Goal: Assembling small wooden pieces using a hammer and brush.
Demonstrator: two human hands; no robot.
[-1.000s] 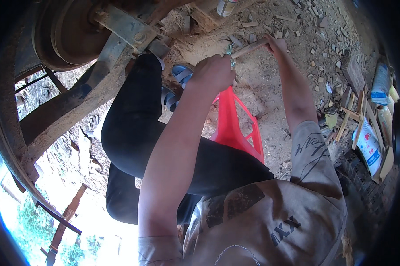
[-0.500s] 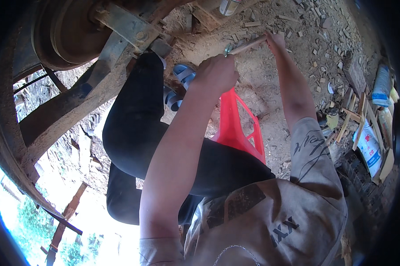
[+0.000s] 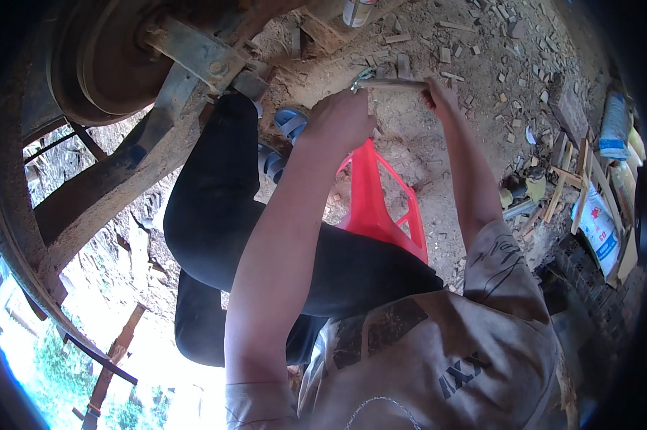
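Observation:
My right hand (image 3: 440,99) is closed around the right end of a short wooden stick (image 3: 391,84). The stick lies nearly level, its other end reaching toward my left hand (image 3: 336,120). That hand is closed, knuckles up, at the stick's left end; its grip is hidden beneath the fingers. A small greenish, shiny piece (image 3: 363,75) shows just beyond the left knuckles, too small to name. Below both hands stands a red plastic seat or stool (image 3: 370,193), partly covered by my leg in black trousers (image 3: 216,186).
A rusty machine frame with a large wheel (image 3: 112,54) stands at the left. Grey-blue sandals (image 3: 291,123) lie beside my left forearm. Wood chips litter the dirt floor (image 3: 474,86). Wooden sticks (image 3: 585,175), a white-and-blue sack (image 3: 599,229) and a can (image 3: 357,12) lie around.
The stick has swung from slanting up to the right to nearly level. My right hand has come down toward me a little, and the whole view has shifted slightly.

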